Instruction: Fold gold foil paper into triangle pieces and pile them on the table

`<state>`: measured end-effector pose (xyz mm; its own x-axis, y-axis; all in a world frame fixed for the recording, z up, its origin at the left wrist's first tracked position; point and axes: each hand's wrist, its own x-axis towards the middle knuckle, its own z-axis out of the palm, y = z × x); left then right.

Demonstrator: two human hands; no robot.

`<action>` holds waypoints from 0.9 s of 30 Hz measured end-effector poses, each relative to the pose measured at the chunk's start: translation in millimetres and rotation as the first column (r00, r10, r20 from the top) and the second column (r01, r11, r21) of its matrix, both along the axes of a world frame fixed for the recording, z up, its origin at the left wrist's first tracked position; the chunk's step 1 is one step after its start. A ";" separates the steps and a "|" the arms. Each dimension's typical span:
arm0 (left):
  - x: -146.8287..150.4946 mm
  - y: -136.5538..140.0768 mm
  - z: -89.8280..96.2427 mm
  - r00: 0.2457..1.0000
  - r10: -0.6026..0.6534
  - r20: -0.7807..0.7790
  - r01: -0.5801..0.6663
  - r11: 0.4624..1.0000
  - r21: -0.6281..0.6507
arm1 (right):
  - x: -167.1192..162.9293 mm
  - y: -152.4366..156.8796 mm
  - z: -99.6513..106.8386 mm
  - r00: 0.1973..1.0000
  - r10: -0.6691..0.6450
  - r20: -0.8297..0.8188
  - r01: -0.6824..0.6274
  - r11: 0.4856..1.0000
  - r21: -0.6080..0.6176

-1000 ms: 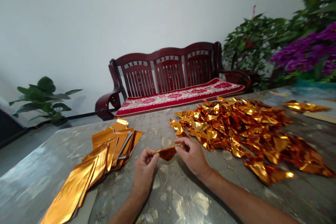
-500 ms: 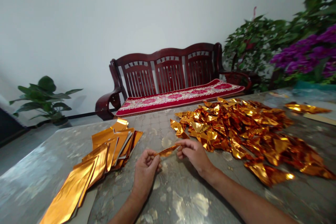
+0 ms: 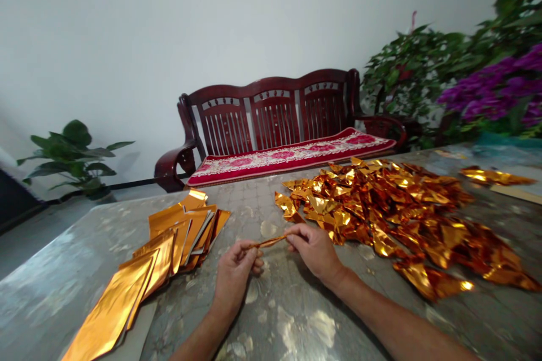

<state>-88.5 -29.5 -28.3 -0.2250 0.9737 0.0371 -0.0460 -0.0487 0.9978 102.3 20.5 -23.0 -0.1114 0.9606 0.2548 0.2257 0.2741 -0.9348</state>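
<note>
A narrow folded piece of gold foil paper (image 3: 272,241) stretches between my two hands above the table. My left hand (image 3: 237,271) pinches its left end between thumb and fingers. The right end is pinched by my right hand (image 3: 314,248). To the left lies a fanned stack of flat gold foil sheets (image 3: 122,299), overlapping one another. On the right spreads a large heap of folded gold foil pieces (image 3: 381,203), pointed at their ends; its near left edge is close to my right hand.
The table (image 3: 262,327) has a patterned grey cover. Beyond it stands a dark wooden bench (image 3: 275,110) with a red floral cushion (image 3: 292,153). Leafy plants (image 3: 76,158) flank it, with purple flowers (image 3: 491,90) at right. One separate foil piece (image 3: 497,176) lies at the far right.
The foil between my hands now looks narrower, more tightly closed along its length. My left hand has turned slightly; both hands stay in nearly the same place.
</note>
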 end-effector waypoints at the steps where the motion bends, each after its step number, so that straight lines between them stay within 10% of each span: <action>1: 0.0 0.5 0.9 1.000 0.008 -0.002 -0.008 1.000 -0.001 | 0.3 0.0 0.3 1.000 0.002 0.023 -0.002 1.000 0.026; 27: 3.8 6.5 -1.5 0.899 0.158 -0.409 -0.129 0.987 0.100 | -21.0 -10.9 -3.6 0.945 -0.073 0.319 0.030 0.990 0.139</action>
